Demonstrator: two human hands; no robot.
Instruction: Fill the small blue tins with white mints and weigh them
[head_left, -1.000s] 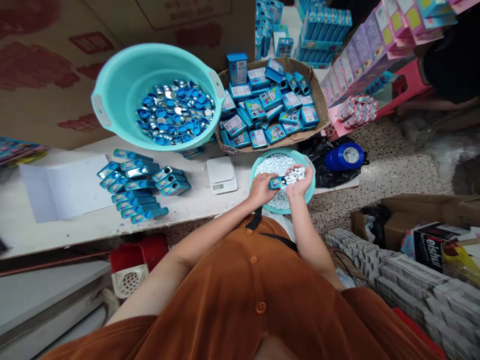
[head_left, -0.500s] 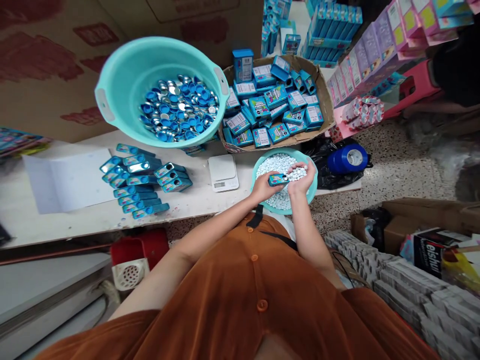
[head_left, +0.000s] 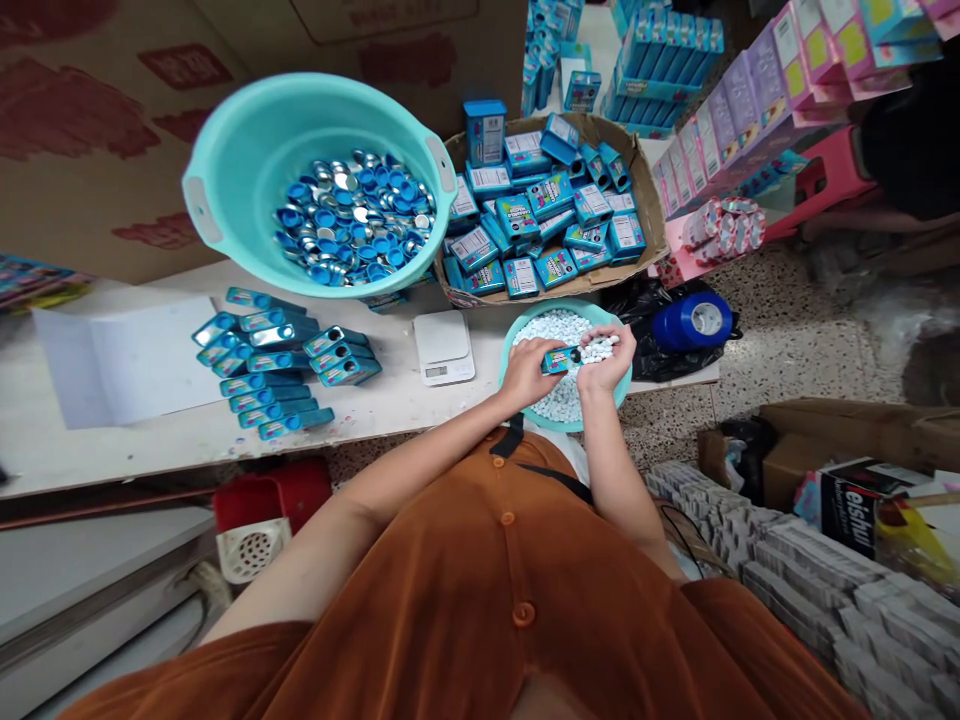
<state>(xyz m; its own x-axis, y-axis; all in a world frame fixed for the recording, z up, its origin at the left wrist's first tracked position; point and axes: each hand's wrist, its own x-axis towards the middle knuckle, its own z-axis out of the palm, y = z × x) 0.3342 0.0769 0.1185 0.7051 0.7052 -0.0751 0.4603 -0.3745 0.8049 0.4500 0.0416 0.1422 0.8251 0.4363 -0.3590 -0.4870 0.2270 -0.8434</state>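
My left hand [head_left: 526, 374] grips a small blue candy tin [head_left: 556, 360], tilted on its side with its round opening toward my right hand. My right hand [head_left: 609, 366] is cupped around a heap of white candies [head_left: 598, 349], right against the tin's mouth. Both hands are over a turquoise basin [head_left: 504, 358] of loose white candies [head_left: 553, 402]. To the left of the basin, a white digital scale [head_left: 442, 342] rests on the table. Several blue tins [head_left: 266, 362] stand grouped farther left, some with open tops, beside a white paper sheet [head_left: 112, 370].
A large turquoise tub [head_left: 225, 150] holds blue and silver caps. Beside it, a cardboard tray [head_left: 651, 215] is heaped with blue tins. Rolls of blue tape [head_left: 686, 320] lie on a black bag. Pink and purple boxes [head_left: 750, 110] stand at the right.
The tin's opening, where white candies showed before, now looks dark, and the tin is turned slightly. Both hands remain over the basin. The whole view has shifted a little.
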